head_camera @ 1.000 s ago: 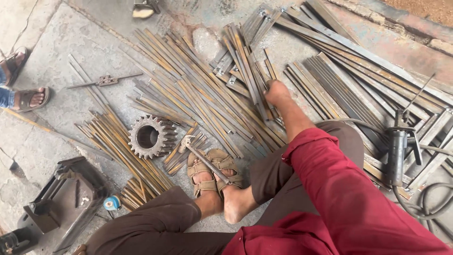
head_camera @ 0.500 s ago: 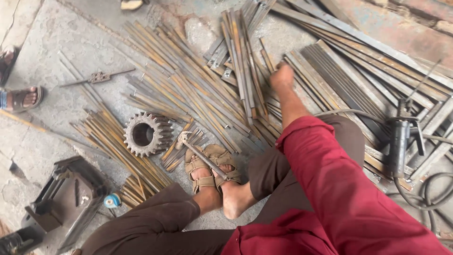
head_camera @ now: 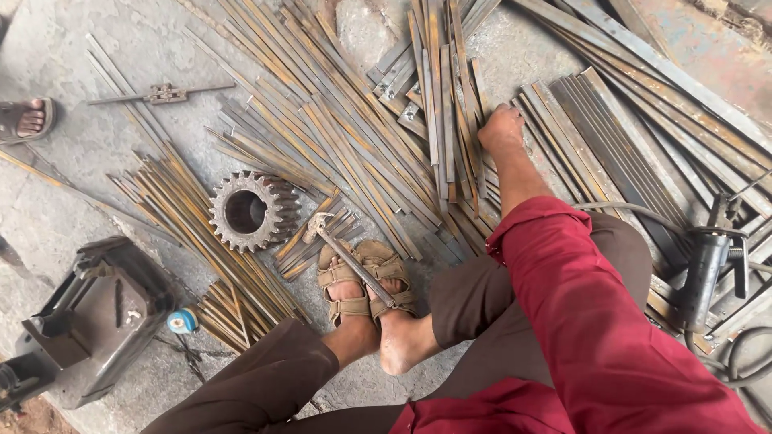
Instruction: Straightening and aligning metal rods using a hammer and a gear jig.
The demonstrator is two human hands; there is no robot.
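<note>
My right hand (head_camera: 500,128), on an arm in a red sleeve, reaches forward onto a pile of rusty flat metal strips (head_camera: 438,120) on the concrete floor. Its fingers are curled down over the edge of the strips. My left hand is out of view. I sit low with my knees bent. One foot rests on a pair of brown sandals (head_camera: 342,281), and the other foot (head_camera: 402,345) is bare. A hammer (head_camera: 346,257) lies across the sandals.
A large toothed gear (head_camera: 245,211) lies among thin rods (head_camera: 173,201). A dark metal box (head_camera: 96,321) and a blue tape roll (head_camera: 182,321) sit at lower left. An angle grinder (head_camera: 708,269) with cable is at right. Another person's sandalled foot (head_camera: 28,120) shows at left.
The view has drawn closer to the floor. My right hand has stayed on the strip pile and its fingers have curled tighter over the strips.
</note>
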